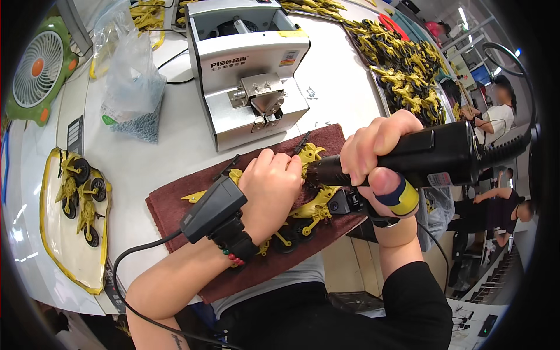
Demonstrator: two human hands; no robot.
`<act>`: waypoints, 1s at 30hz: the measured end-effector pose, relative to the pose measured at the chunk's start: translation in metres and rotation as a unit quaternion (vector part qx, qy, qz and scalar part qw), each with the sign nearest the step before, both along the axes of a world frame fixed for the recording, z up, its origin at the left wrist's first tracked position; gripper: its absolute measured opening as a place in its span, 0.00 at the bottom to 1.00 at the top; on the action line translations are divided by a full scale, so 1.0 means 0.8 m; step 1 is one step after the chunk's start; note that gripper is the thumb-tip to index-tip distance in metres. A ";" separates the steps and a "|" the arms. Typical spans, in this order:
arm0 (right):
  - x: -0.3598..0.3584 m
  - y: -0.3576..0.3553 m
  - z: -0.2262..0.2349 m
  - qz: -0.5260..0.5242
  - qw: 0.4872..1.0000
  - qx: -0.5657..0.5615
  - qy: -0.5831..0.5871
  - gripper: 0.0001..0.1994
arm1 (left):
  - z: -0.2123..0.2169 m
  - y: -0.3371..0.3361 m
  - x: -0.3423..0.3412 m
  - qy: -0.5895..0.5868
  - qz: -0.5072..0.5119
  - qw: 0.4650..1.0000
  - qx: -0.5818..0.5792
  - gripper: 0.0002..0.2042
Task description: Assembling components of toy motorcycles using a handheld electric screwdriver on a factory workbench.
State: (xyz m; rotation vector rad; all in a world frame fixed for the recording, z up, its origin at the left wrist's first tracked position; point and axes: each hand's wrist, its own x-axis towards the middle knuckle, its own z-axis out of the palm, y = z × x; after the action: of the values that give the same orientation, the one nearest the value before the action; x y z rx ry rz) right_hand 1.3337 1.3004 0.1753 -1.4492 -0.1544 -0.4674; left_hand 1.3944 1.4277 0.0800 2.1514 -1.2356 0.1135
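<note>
On maroon towel (175,204): left hand (271,186) pinning yellow toy vehicle (309,213) flat, right hand (379,154) gripping black electric screwdriver (431,154), best keeping bit square to screw.

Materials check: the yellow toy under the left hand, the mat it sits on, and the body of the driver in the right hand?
Yellow toy: looks like moulded plastic, uniform colour with a slight sheen, black wheels.
Mat: dark red fabric, probably towelling; matte, fuzzy surface, soft edges.
Driver body: black, matte, likely plastic or rubberised; cannot tell which.
Left hand presses on the toy; right hand grips the driver.
</note>
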 end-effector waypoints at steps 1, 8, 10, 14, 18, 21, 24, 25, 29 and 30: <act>0.002 0.000 0.000 -0.006 1.000 -0.005 -0.004 0.17 | -0.001 0.000 0.000 -0.010 0.006 1.000 0.004 0.15; 0.026 -0.045 0.083 0.135 0.977 0.062 -0.152 0.08 | 0.008 -0.001 -0.001 -0.033 -0.018 0.999 0.038 0.15; 0.067 -0.039 0.076 0.140 0.970 0.026 -0.195 0.09 | 0.002 0.000 0.000 -0.027 -0.006 0.999 0.030 0.15; 0.110 0.016 0.058 -0.022 0.976 0.087 -0.200 0.08 | 0.000 0.002 0.002 -0.017 -0.018 1.000 0.014 0.15; 0.117 0.023 0.055 -0.001 0.985 0.121 -0.126 0.08 | -0.003 0.002 0.001 -0.020 -0.008 1.000 -0.004 0.15; 0.122 0.012 0.049 0.036 0.987 0.075 -0.137 0.06 | -0.003 0.001 0.001 -0.032 -0.015 0.999 0.004 0.16; 0.107 -0.009 0.055 0.108 0.984 -0.075 -0.121 0.09 | 0.003 0.000 0.002 -0.031 -0.009 0.999 0.020 0.15; 0.091 0.001 0.056 0.076 0.988 -0.098 -0.097 0.07 | 0.000 0.003 0.003 -0.034 -0.014 0.999 0.027 0.15; 0.037 -0.014 0.044 0.020 0.997 -0.018 -0.070 0.13 | -0.005 0.003 0.001 -0.030 -0.003 1.000 -0.002 0.15; 0.030 -0.022 0.039 0.015 0.997 -0.020 -0.072 0.13 | -0.005 0.002 0.001 -0.030 -0.004 1.000 -0.002 0.15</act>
State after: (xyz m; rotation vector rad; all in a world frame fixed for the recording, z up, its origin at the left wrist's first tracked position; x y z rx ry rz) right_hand 1.3578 1.2828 0.2065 -1.4509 -0.3017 -0.5461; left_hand 1.3949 1.4295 0.0759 2.1533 -1.2757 0.1789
